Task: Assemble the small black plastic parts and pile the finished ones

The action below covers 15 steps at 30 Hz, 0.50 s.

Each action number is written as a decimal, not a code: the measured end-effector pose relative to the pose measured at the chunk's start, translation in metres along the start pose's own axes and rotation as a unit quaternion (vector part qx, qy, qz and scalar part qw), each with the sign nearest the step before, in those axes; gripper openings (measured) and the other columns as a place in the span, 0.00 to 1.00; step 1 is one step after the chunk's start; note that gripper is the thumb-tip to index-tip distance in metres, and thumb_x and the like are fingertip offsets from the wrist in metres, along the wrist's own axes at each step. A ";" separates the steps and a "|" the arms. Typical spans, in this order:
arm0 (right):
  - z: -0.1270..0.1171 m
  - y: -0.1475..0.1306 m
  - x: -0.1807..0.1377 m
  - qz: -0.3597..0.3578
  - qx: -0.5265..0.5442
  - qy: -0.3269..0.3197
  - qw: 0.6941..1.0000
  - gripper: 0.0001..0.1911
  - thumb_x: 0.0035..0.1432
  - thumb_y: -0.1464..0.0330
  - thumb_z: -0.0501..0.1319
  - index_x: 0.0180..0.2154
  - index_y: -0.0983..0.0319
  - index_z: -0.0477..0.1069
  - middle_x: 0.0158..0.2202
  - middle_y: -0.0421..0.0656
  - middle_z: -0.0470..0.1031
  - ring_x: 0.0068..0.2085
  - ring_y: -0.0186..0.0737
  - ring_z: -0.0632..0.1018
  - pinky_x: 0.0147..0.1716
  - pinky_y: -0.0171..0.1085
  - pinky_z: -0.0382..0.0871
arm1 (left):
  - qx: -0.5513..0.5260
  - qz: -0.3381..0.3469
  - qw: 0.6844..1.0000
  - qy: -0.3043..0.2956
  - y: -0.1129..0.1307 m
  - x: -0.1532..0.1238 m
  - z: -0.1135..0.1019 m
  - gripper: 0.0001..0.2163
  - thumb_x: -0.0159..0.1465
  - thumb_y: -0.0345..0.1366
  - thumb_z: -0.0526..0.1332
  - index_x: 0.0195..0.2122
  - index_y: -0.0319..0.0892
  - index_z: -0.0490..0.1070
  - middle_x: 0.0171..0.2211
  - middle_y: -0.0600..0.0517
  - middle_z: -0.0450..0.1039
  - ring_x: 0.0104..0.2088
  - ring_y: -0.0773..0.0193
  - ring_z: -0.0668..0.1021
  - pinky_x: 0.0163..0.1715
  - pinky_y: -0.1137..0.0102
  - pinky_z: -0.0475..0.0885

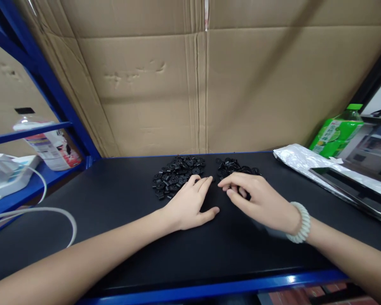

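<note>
The shelf top (114, 199) is matt black and smooth, with a shiny blue metal edge. The little parts (178, 176) look like dull black plastic. Behind stands rough brown cardboard (146, 84) — at the right edge, a crinkly silver foil bag (305, 163) — and a glossy green plastic bottle (336, 133).

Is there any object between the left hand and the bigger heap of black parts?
Nothing visible stands between them. The left hand lies flat on the black table, its fingertips at the near edge of the bigger heap of black parts. The right hand is over the smaller heap.
</note>
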State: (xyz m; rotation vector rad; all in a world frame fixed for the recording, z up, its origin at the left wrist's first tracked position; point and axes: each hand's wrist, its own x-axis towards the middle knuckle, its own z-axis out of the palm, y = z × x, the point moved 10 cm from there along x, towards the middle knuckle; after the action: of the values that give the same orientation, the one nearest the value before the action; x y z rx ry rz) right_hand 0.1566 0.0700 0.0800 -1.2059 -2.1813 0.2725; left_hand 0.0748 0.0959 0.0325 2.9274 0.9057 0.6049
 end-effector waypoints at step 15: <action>0.067 0.035 -0.018 0.195 0.221 -0.169 0.941 0.08 0.58 0.63 0.53 0.34 0.62 0.63 0.20 0.35 0.69 0.12 0.25 0.65 0.10 0.24 0.55 | -0.152 -0.020 0.988 0.032 0.006 -0.015 -0.013 0.08 0.64 0.28 0.56 0.42 0.42 0.71 0.40 0.49 0.71 0.42 0.61 0.74 0.45 0.67 0.70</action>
State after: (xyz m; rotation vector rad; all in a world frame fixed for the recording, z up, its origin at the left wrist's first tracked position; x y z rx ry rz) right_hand 0.1470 0.0829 0.0043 -1.3863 -1.9709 1.1463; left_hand 0.0618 0.0815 0.0395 2.6255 0.7951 0.7634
